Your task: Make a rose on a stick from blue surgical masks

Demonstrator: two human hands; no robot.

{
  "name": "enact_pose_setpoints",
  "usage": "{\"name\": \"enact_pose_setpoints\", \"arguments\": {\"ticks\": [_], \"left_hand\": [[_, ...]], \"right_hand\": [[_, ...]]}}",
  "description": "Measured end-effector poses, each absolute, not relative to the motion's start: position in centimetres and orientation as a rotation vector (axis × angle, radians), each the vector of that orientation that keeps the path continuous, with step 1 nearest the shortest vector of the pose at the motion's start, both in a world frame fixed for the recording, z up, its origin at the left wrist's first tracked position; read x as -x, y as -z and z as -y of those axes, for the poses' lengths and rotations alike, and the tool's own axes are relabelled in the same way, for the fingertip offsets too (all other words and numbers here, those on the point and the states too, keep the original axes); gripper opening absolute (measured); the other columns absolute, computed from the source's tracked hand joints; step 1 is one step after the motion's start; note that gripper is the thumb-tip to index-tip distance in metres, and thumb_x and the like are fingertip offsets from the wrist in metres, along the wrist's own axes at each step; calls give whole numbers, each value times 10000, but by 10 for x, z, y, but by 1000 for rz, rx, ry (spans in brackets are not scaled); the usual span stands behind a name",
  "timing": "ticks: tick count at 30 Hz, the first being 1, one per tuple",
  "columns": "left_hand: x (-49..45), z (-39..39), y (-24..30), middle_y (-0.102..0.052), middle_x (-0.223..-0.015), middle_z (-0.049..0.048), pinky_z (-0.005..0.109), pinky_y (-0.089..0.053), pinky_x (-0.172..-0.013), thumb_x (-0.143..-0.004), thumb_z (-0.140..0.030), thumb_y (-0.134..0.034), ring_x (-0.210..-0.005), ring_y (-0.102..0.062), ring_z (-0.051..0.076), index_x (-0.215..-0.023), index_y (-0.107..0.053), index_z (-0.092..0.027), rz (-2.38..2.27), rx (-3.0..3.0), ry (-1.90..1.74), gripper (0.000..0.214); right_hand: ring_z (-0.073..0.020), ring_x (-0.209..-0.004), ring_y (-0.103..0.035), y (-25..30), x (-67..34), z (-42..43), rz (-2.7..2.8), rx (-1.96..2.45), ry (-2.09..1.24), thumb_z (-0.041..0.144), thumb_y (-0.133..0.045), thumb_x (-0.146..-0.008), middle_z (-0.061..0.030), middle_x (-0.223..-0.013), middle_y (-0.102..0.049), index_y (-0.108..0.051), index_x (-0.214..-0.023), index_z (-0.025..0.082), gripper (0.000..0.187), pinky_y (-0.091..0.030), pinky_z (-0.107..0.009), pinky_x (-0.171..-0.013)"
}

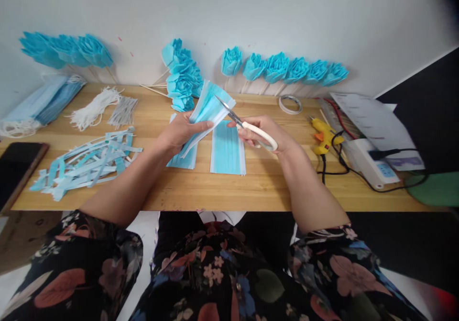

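My left hand (pixel 182 133) is closed on a blue face mask (pixel 210 108), held up tilted above the wooden table (pixel 251 187). My right hand (pixel 267 132) grips white-handled scissors (pixel 247 126), whose blades reach the mask's right edge. Under both hands two flat blue mask pieces (pixel 227 149) lie side by side on the table.
A pile of cut blue strips (pixel 88 160) lies at left, with white ear loops (pixel 93 108), grey wires (pixel 123 110) and stacked masks (pixel 39 103) behind. Blue mask flowers (pixel 287 68) lean on the wall. At right are a tape roll (pixel 290 104), a yellow glue gun (pixel 324 134) and a white device (pixel 373 163). A phone (pixel 17 165) lies far left.
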State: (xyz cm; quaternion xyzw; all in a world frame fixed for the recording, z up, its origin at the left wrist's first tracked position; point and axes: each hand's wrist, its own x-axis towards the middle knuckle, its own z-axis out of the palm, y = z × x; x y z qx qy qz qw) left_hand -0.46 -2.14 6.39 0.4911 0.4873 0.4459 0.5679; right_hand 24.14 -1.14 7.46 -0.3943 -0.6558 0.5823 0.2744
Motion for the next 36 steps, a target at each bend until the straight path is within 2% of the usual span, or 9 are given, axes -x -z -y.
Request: {"name": "enact_pose_setpoints", "arguments": {"ticks": [8,14,16,18,21,24,28,30,36], "left_hand": [[7,19,-61,-578,-653,3,276,-463,-580,-604,-361,-877,-632,-555,142,-793,-672,-160,-1136,-1160,-1026,345],[9,17,-58,-537,-600,-14,267,-434,-531,-608,-395,-884,-578,-516,123,-753,-647,-170,-1095,-1193,-1011,357],[8,16,-57,-518,-573,-26,253,-409,-497,-588,-406,-895,-544,-486,106,-721,-621,-180,-1080,-1192,-1018,380],[8,16,-56,-508,-556,-34,243,-381,-466,-581,-415,-901,-511,-455,91,-695,-588,-187,-1069,-1188,-1018,403],[7,16,-57,-517,-562,-29,246,-371,-455,-612,-409,-882,-488,-447,85,-687,-556,-189,-1069,-1182,-1031,401],[8,17,-59,-524,-568,-20,253,-384,-462,-648,-398,-847,-478,-455,86,-683,-528,-191,-1094,-1167,-1096,382],[9,16,-59,-548,-580,-11,256,-420,-466,-685,-418,-813,-486,-491,103,-727,-532,-196,-1130,-1089,-1171,360],[8,17,-57,-573,-595,-4,263,-466,-485,-669,-424,-814,-511,-533,122,-766,-558,-195,-1124,-1026,-1187,356],[-3,23,-57,-699,-719,28,344,-621,-731,-552,-343,-881,-774,-713,234,-899,-642,-189,-1049,-887,-1254,449]], "right_hand": [[-63,-483,-392,-79,-242,14,1743,1115,-1579,557,-823,-754,44,-593,-520,-752,-1066,164,506,-244,-250,-420],[-76,-485,-384,-79,-242,13,1797,1144,-1545,544,-809,-763,42,-594,-501,-741,-1109,158,523,-252,-265,-443],[-86,-505,-398,-78,-242,12,1825,1149,-1522,552,-805,-758,36,-610,-506,-737,-1122,135,558,-286,-269,-461],[-114,-586,-476,-79,-244,9,1897,1112,-1462,558,-801,-754,4,-691,-567,-739,-1129,130,572,-380,-284,-525],[-194,-820,-615,-83,-255,4,2074,1109,-1289,553,-803,-747,-57,-924,-684,-733,-1202,158,606,-507,-341,-739],[-266,-958,-670,-86,-273,-3,2173,1366,-1005,537,-784,-757,-82,-1083,-737,-695,-1313,211,651,-529,-397,-847],[-323,-1007,-695,-78,-300,-13,2160,1875,-441,424,-767,-764,-102,-1147,-761,-697,-1315,251,582,-523,-418,-840],[-329,-1006,-700,-72,-308,-17,2198,2020,-302,394,-750,-771,-107,-1138,-770,-681,-1337,259,586,-518,-407,-816],[-386,-1071,-689,-75,-296,-12,2063,2230,-29,537,-576,-930,-205,-1180,-740,-654,-1370,183,570,-502,-468,-843]]}}
